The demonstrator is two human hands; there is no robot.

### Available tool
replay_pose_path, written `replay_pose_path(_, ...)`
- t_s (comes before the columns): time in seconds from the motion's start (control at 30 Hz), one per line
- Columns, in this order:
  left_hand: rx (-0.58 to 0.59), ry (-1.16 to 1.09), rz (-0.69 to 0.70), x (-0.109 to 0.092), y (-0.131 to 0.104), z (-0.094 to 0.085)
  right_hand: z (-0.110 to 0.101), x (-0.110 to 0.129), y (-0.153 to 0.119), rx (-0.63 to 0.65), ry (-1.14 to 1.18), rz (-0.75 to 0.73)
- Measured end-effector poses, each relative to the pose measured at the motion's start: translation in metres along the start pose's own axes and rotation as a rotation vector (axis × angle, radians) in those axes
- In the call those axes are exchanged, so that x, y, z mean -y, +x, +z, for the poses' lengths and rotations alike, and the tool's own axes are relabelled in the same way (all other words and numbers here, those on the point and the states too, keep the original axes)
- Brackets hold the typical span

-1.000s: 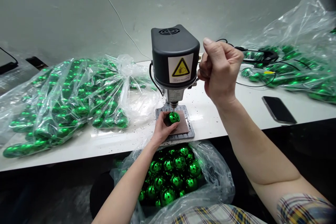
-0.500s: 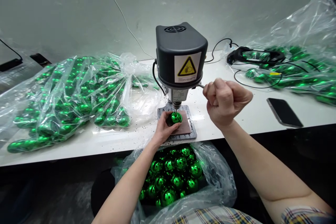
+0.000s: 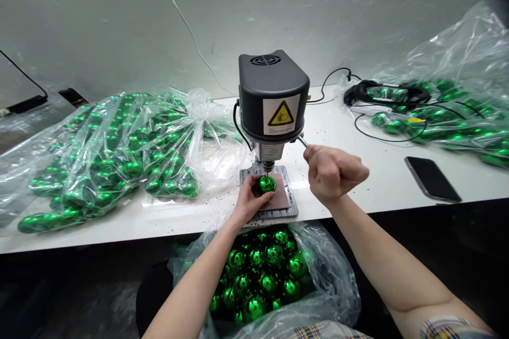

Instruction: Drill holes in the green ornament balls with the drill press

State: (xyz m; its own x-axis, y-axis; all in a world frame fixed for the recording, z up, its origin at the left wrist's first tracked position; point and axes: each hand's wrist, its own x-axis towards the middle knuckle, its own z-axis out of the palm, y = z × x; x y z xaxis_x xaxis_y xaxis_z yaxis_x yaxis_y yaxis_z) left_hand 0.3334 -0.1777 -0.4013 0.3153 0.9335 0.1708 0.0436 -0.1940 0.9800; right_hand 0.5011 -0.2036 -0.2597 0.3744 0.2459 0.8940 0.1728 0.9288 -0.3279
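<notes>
Under the chuck of a small black drill press (image 3: pixel 274 92), my left hand (image 3: pixel 251 198) grips a shiny green bauble (image 3: pixel 267 184) between thumb and fingers. The bauble rests on a brownish pad (image 3: pixel 281 196) over the grey slotted base (image 3: pixel 292 206). The drill bit (image 3: pixel 267 171) comes down at the top of the bauble; whether it has entered the surface I cannot tell. To the right of the motor housing, my right hand (image 3: pixel 333 174) is closed around the press's metal feed lever (image 3: pixel 303 140), of which only a short length shows.
An open plastic bag (image 3: pixel 334 275) of green baubles sits below the table edge, before my body. Knotted clear bags (image 3: pixel 119 143) of baubles lie left; another bag (image 3: pixel 457 100) lies right, with a black strap-like device (image 3: pixel 389 92) and cables. A phone (image 3: pixel 432 179) lies near the right edge.
My right hand has moved down and slightly left with the lever, and the press head has come lower towards the bauble. The left hand keeps its hold. The view has shifted slightly.
</notes>
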Motion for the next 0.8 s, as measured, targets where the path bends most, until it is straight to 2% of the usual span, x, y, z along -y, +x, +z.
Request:
replay_pose_path(0.1,-0.016,-0.001,-0.026,0.002,0.002,0.003,0.018,0.01,0.032,-0.162,-0.007,0.224)
replay_pose_path(0.2,-0.087,0.058,-0.037,-0.006,-0.003,0.004,0.032,0.014,0.065,-0.178,-0.012,0.459)
replay_pose_path(0.3,-0.198,0.324,-0.048,-0.03,-0.023,-0.008,0.036,0.011,0.082,-0.177,0.023,0.57)
replay_pose_path(0.33,-0.166,0.413,-0.06,-0.04,-0.032,-0.016,0.037,0.01,0.084,-0.177,0.036,0.59)
replay_pose_path(0.37,-0.077,0.48,-0.071,-0.051,-0.04,-0.026,0.037,0.009,0.085,-0.178,0.045,0.603)
replay_pose_path(0.47,0.358,0.526,-0.05,-0.079,-0.05,-0.06,0.036,0.008,0.082,-0.179,0.048,0.612)
replay_pose_path(0.5,0.426,0.522,-0.032,-0.085,-0.045,-0.071,0.036,0.008,0.082,-0.177,0.044,0.607)
replay_pose_path(0.53,0.426,0.539,-0.016,-0.089,-0.036,-0.081,0.037,0.009,0.081,-0.179,0.04,0.597)
replay_pose_path(0.6,0.294,0.679,-0.022,-0.09,-0.007,-0.1,0.037,0.01,0.08,-0.181,0.037,0.571)
replay_pose_path(0.63,0.233,0.831,-0.052,-0.088,0.011,-0.108,0.037,0.01,0.08,-0.186,0.037,0.558)
replay_pose_path(0.7,0.232,1.205,-0.231,-0.079,0.045,-0.121,0.038,0.01,0.079,-0.193,0.036,0.545)
replay_pose_path(0.8,0.204,1.377,-0.45,-0.063,0.083,-0.136,0.038,0.01,0.079,-0.195,0.038,0.544)
